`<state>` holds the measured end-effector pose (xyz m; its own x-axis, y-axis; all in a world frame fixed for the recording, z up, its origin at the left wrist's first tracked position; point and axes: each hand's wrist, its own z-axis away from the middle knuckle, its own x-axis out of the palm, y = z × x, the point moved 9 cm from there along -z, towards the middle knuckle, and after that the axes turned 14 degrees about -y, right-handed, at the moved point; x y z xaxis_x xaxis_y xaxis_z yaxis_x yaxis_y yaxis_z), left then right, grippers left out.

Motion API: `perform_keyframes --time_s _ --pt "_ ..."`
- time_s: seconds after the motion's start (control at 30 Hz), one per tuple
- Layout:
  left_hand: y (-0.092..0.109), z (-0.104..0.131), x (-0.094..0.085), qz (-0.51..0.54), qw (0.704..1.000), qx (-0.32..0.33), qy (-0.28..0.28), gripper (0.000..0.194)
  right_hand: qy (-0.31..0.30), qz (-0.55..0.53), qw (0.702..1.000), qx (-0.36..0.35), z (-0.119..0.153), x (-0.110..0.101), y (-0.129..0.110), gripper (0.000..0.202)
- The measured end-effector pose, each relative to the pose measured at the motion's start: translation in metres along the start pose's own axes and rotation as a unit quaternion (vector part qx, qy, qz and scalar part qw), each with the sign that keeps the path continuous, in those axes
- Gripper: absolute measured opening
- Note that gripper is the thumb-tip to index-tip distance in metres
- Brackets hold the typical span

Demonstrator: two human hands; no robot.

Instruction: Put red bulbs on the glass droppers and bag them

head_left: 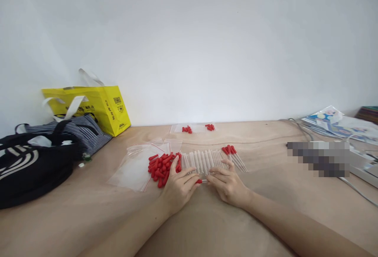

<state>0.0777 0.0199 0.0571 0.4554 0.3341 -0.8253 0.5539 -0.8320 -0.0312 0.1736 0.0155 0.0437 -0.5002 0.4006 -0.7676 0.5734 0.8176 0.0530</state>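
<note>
Here, red bulb [199,181] in left grip [179,188].

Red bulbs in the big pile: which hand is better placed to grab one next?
Probably left: your left hand is right beside the red bulbs, while your right hand is farther off. Both are busy with one dropper now.

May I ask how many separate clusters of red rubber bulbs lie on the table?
4: the large pile beside the left hand, two small clusters near the wall, and one on droppers beside the right hand. The single bulb between the hands is not counted.
</note>
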Motion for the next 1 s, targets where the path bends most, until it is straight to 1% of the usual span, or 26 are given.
perform_keyframes --time_s 0.17,0.33,0.4,0.5,0.57,0.6,0.67,0.7,0.77,0.8,0.9,1.0 --pt "0.001 -0.002 0.003 0.026 0.999 -0.006 -0.024 0.013 -0.02 -0.06 0.998 0.009 -0.005 -0.001 -0.001 0.017" --pt "0.0 -0.002 0.005 0.027 0.999 -0.007 -0.036 0.016 -0.044 -0.067 0.997 0.017 -0.008 0.003 0.0 0.019" --pt "-0.003 -0.003 0.003 0.017 0.999 -0.023 -0.029 0.016 -0.065 -0.049 0.996 0.032 -0.01 0.006 0.002 0.019" --pt "-0.007 -0.002 -0.005 -0.009 0.999 -0.039 -0.01 0.014 -0.091 0.011 0.994 0.058 -0.009 0.007 0.008 0.017" --pt "-0.011 -0.001 -0.009 -0.032 0.998 -0.054 -0.01 0.014 -0.105 0.054 0.989 0.091 -0.006 0.007 0.02 0.017" --pt "-0.015 0.0 -0.011 -0.045 0.997 -0.069 -0.012 0.018 -0.111 0.073 0.983 0.123 -0.003 0.006 0.03 0.018" --pt "-0.026 0.003 -0.015 -0.066 0.992 -0.108 -0.018 0.026 -0.123 0.103 0.962 0.221 0.004 0.004 0.059 0.019" --pt "-0.032 0.005 -0.016 -0.074 0.989 -0.128 -0.022 0.026 -0.128 0.115 0.945 0.277 0.009 0.002 0.075 0.021" --pt "-0.042 0.01 -0.018 -0.085 0.983 -0.161 -0.029 0.023 -0.146 0.127 0.907 0.375 0.018 0.001 0.103 0.024" --pt "-0.046 0.012 -0.018 -0.089 0.981 -0.171 -0.033 0.021 -0.161 0.127 0.889 0.41 0.021 0.002 0.113 0.025" --pt "-0.05 0.014 -0.018 -0.096 0.978 -0.182 -0.039 0.016 -0.211 0.118 0.851 0.466 0.024 0.009 0.128 0.029" --pt "-0.05 0.014 -0.017 -0.102 0.977 -0.183 -0.044 0.013 -0.263 0.109 0.825 0.489 0.024 0.019 0.13 0.028"
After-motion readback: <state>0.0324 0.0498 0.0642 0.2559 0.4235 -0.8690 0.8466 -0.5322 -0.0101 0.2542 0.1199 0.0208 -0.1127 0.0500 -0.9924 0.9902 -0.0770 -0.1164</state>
